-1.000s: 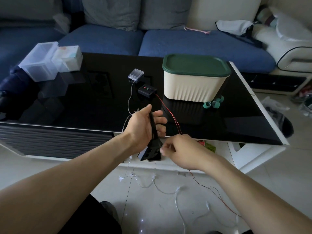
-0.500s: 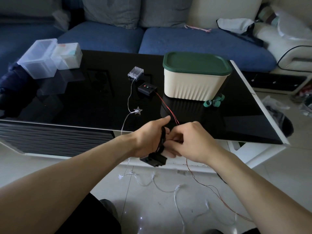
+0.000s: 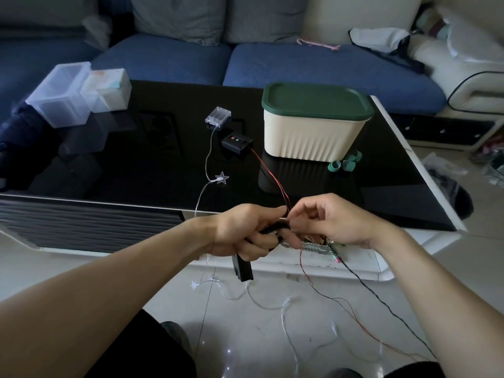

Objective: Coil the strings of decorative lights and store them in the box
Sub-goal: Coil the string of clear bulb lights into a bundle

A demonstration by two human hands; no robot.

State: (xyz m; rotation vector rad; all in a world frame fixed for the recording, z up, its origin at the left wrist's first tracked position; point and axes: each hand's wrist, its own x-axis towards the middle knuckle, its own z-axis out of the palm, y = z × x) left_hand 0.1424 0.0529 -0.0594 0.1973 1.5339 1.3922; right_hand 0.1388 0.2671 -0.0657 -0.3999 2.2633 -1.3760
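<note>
Two bare hands meet just in front of the near edge of a glossy black coffee table (image 3: 114,170), working a thin red copper-wire light string (image 3: 272,178). The left hand (image 3: 245,233) grips a black strap-like object (image 3: 241,268), its fingers curled round it, one end hanging below the palm; what exactly that object is cannot be told. The right hand (image 3: 335,222) pinches the red wire between thumb and fingertips, right beside the left thumb.

Two light strings are in view. The red one runs from a black battery box (image 3: 236,143) with a red and a green button, across the tabletop to the hands, then trails down over the tiled floor (image 3: 272,336) toward the lower right. The second, a clear-wire string (image 3: 207,159), leaves a transparent battery case (image 3: 218,117), carries one star-shaped lamp (image 3: 222,178) on the table, drops over the edge left of the left hand and loops in pale coils on the floor.

One cream ribbed storage box (image 3: 313,137) with a dark green lid (image 3: 316,100), closed, stands on the table beyond the hands, to the right of both battery units. Several green band rolls (image 3: 345,163) lie against its right front corner. Two translucent plastic containers (image 3: 79,91) sit together at the far left corner. A blue sofa (image 3: 300,66) with grey cushions runs behind the table.
</note>
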